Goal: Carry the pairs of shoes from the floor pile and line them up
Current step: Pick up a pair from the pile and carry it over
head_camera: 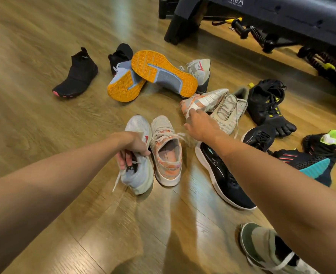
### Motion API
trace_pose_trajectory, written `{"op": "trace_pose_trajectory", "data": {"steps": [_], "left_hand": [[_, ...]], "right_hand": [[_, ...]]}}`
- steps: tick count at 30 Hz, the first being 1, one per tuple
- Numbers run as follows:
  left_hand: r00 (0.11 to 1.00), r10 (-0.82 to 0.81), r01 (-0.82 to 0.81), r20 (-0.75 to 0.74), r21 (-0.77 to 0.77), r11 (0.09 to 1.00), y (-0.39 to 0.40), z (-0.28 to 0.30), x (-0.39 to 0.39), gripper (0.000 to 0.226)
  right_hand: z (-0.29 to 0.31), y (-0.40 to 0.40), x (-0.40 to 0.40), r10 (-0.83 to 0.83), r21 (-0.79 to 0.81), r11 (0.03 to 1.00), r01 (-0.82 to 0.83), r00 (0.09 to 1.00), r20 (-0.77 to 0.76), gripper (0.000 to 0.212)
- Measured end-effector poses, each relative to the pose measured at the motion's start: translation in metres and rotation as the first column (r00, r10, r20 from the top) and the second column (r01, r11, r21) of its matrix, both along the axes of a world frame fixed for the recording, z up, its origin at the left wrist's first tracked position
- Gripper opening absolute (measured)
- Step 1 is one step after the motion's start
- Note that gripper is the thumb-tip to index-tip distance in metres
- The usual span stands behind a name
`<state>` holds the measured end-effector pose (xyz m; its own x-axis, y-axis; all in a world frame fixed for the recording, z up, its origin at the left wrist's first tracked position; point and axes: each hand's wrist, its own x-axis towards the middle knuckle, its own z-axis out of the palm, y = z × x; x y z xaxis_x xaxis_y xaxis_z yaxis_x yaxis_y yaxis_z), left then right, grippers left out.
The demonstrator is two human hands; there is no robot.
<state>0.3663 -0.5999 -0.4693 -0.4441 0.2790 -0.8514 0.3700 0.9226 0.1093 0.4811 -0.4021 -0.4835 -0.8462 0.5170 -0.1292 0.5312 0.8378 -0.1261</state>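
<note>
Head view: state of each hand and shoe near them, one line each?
left hand: grips the pale blue sneaker at its collar
right hand: reaching, fingertips on the orange-patterned shoe in the pile
orange-patterned shoe on the floor: upright, untouched
orange-soled pair: tipped over, soles showing
black sock shoe: upright, apart from the pile
black white-soled sneaker: on the floor under the right forearm

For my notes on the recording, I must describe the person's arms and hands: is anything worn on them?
Nothing is worn that shows. Both forearms are bare up to the picture's edge, with no sleeves in view. The left hand and the right hand have no gloves, and no watch, bracelet or ring is visible on either wrist or on the fingers that show.
</note>
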Motion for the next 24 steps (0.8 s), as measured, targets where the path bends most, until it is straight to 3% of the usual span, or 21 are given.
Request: {"op": "trace_pose_trajectory", "data": {"steps": [3,9,15,20,24], "left_hand": [[1.000,0.020,-0.020,0.014,0.030,0.999,-0.002,-0.004,-0.001,0.048],[0.997,0.037,-0.041,0.071,0.047,0.998,-0.002,-0.008,-0.004,0.049],[0.990,0.032,-0.039,0.137,0.047,0.998,-0.003,-0.002,-0.011,0.055],[0.991,0.027,-0.036,0.131,0.062,0.997,-0.007,0.001,-0.009,0.057],[0.989,0.007,-0.016,0.145,0.056,0.998,-0.013,0.005,-0.014,0.059]], "right_hand": [[-0.008,0.003,-0.009,0.003,0.118,0.993,-0.008,0.999,0.043,0.062],[-0.034,0.005,-0.002,-0.003,0.117,0.993,-0.035,0.950,0.311,0.072],[-0.037,-0.003,0.002,0.048,0.376,0.917,-0.132,0.973,0.224,0.055],[-0.030,-0.004,-0.004,0.033,0.380,0.920,-0.096,0.985,0.170,0.048],[-0.028,-0.003,-0.004,0.015,0.400,0.914,-0.070,0.990,0.137,0.056]]}}
